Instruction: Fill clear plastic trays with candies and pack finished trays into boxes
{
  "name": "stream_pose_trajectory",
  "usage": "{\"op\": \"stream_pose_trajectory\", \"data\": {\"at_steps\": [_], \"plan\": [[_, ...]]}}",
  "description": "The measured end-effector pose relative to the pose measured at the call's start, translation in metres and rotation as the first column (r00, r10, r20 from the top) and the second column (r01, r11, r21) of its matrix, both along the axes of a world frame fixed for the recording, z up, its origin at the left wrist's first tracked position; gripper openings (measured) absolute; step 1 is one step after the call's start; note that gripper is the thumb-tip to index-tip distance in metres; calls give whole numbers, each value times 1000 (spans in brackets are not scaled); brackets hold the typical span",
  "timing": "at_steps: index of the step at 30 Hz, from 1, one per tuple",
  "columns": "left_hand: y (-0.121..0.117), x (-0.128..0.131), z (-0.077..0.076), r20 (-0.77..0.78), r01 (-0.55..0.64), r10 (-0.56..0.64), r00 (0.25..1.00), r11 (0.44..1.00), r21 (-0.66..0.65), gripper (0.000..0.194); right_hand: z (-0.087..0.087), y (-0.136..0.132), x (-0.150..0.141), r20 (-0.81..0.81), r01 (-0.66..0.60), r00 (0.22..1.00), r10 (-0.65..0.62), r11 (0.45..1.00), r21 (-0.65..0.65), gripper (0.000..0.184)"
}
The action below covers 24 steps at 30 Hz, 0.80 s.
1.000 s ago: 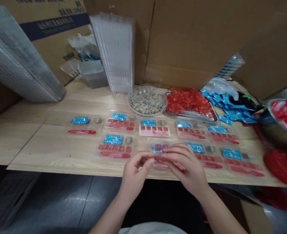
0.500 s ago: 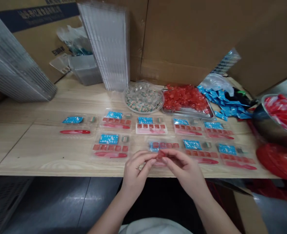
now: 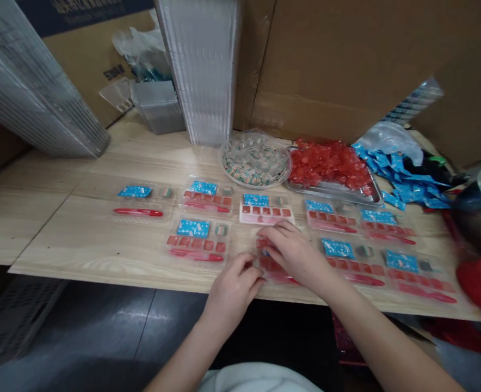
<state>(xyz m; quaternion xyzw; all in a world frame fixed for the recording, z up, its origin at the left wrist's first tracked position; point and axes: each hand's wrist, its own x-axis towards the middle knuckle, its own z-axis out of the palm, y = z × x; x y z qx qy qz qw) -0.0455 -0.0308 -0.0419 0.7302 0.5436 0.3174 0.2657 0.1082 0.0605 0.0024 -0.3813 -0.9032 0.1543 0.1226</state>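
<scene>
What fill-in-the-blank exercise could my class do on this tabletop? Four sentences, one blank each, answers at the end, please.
1. The wrapped pieces heaped on the metal tray are coloured ____.
2. In the picture, the round clear container is to the ____ of the metal tray.
3. In the leftmost clear pack, the packet is coloured ____.
4. Of the two rows of packs, the right hand is over the ____ one.

Missing words: red; left; blue; front.

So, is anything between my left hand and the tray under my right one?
Nothing visible: your left hand is right at the tray's left edge. Your right hand does cover part of the tray.
</scene>
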Motion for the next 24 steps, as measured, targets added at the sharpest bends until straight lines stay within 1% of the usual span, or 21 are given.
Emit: {"op": "stream_pose_trajectory", "data": {"at_steps": [3,5,8,10,11,12,13,14,15,16,17,18,19,20,22,24], "plan": [[2,-3,0,-43,75,-76,996,997,-19,17,-1,0,2,-14,-58,998,57,998,-28,11],[3,-4,0,-63,95,-97,993,995,-26,19,-4,0,1,-25,-86,996,85,996,-24,12],[3,-3,0,-29,92,-92,995,995,-25,21,-9,0,0,-58,-31,998,29,999,-35,11],[3,-3,2,-7,86,-86,996,996,-2,21,-8,1,8,-92,3,996,-6,999,-41,13],[2,-2,4,-4,81,-81,997,996,26,20,-6,1,18,-133,41,990,-43,999,-14,18],[2,-2,6,-4,69,-69,998,996,62,20,-3,0,30,-193,120,975,-111,992,35,24],[2,-2,8,-1,52,-52,999,993,104,19,1,-1,45,-259,231,945,-201,968,93,29],[2,-1,10,7,34,-35,999,989,147,18,5,-4,62,-328,349,900,-287,925,149,32],[2,-1,13,23,14,-19,1000,982,187,17,9,-9,79,-351,440,864,-360,880,181,36],[2,0,16,44,-1,-9,999,975,221,16,11,-14,94,-315,447,871,-377,874,189,41],[2,0,19,64,-5,-11,998,968,249,15,12,-21,107,-242,395,905,-350,901,176,47],[2,2,23,82,2,-25,996,963,270,14,12,-28,117,-159,328,938,-306,935,135,51],[1,3,29,102,13,-43,994,959,283,14,10,-34,124,-105,282,957,-272,955,98,54],[0,4,34,128,24,-63,990,958,285,13,8,-40,127,-84,245,967,-239,967,70,54],[-3,4,47,204,36,-93,975,963,267,13,4,-47,125,-142,218,968,-209,975,52,47],[-6,1,58,277,25,-95,956,969,246,12,5,-50,118,-276,203,944,-182,978,49,35]]}}
